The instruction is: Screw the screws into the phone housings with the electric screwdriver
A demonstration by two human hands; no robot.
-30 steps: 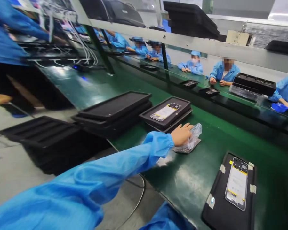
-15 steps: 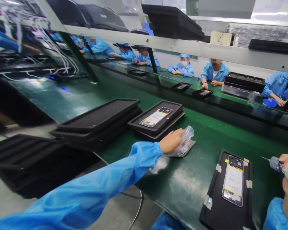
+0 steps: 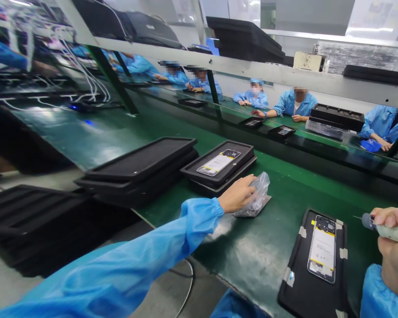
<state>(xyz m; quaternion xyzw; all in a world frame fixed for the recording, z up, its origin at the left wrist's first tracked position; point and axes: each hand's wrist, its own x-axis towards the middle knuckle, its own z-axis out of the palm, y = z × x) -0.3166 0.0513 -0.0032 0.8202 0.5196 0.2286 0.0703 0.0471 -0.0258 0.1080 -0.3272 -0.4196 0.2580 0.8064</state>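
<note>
My left hand (image 3: 237,194) is at the mouth of a clear plastic bag (image 3: 260,187), its fingers curled against the film and partly covered by it. Small parts too fine to name lie in the bag's bottom on the green table. At the right edge, my right hand (image 3: 393,234) grips an electric screwdriver (image 3: 371,221), its thin bit pointing left. Below and left of the screwdriver lies an opened phone (image 3: 323,247) with its battery showing, in a black foam tray (image 3: 293,293) with tape pieces on its rim. The bit does not touch the phone.
Another opened phone (image 3: 219,162) rests in a stacked black tray (image 3: 194,171) behind my left hand. More black trays (image 3: 142,159) are stacked to the left. A grey shelf beam (image 3: 245,66) crosses overhead. Several co-workers in blue sit along the far bench.
My right hand has moved left with the screwdriver, bringing more of it into view. My left hand stays at the bag, its fingers slightly shifted. A far co-worker's arm has stretched out sideways.
</note>
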